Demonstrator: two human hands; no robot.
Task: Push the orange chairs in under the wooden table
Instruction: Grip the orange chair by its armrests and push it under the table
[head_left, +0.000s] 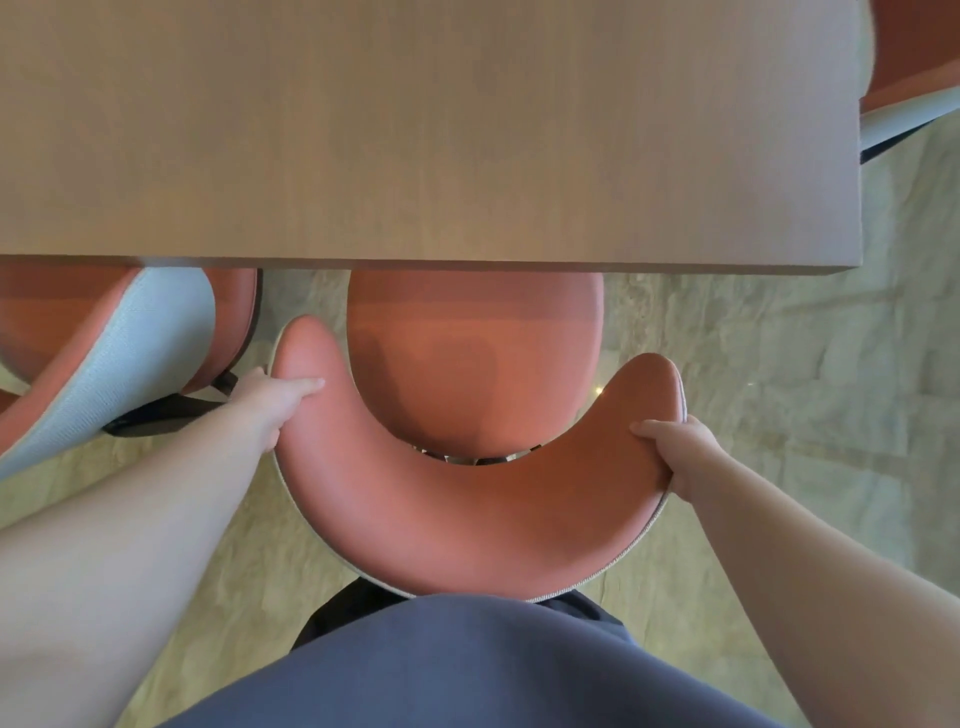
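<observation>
Gripping both ends of the curved orange padded backrest (467, 514) of the middle orange chair: left hand (275, 400) has its thumb laid on the top face and the fingers wrapped behind the left horn, right hand (675, 452) grips the right horn the same way. Both grips closed on the backrest, nothing else held. Symmetric hold makes sense: keeps the chair square while it is pushed straight.

Round orange seat (472, 358) sits partly under the near edge of the brown wooden table (415, 130), roughly the front part hidden, so my read is mid-push, not home yet.

Second orange chair with pale grey back (119, 364) is at the near left edge, angled, close to the left hand. Third orange chair (904, 67) by the far right corner.
</observation>
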